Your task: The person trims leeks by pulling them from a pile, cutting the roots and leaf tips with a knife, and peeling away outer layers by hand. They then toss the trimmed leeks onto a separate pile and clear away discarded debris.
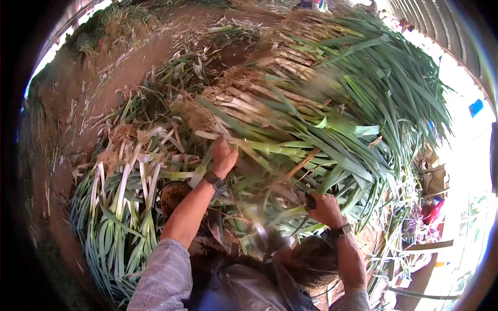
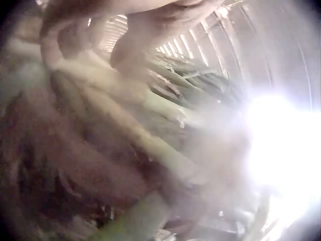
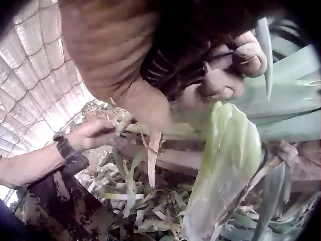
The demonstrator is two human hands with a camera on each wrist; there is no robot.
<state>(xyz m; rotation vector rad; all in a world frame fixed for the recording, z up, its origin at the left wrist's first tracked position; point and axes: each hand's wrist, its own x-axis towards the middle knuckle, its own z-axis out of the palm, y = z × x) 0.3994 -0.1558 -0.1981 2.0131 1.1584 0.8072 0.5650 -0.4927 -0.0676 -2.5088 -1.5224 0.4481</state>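
Observation:
My left hand (image 1: 224, 158) grips a leek (image 1: 259, 146) by its pale shaft, which runs rightward into green leaves. In the left wrist view, fingers (image 2: 165, 25) curl over the leek shaft (image 2: 120, 85), and haze blurs much of that picture. Lower and to the right, my right hand (image 1: 326, 210) is curled round a dark-handled tool (image 1: 310, 201); its working end is hidden. In the right wrist view, the right hand's fingertips (image 3: 220, 83) bend inward, and a torn pale green leaf (image 3: 225, 155) hangs just below them.
A large heap of leeks (image 1: 384, 78) spreads along the back right, roots facing left. Trimmed leeks (image 1: 122, 202) lie in a pile at the left. Leaf scraps (image 1: 171, 93) litter the brown ground (image 1: 124, 62). A rusty round container (image 1: 174, 197) stands by the left forearm.

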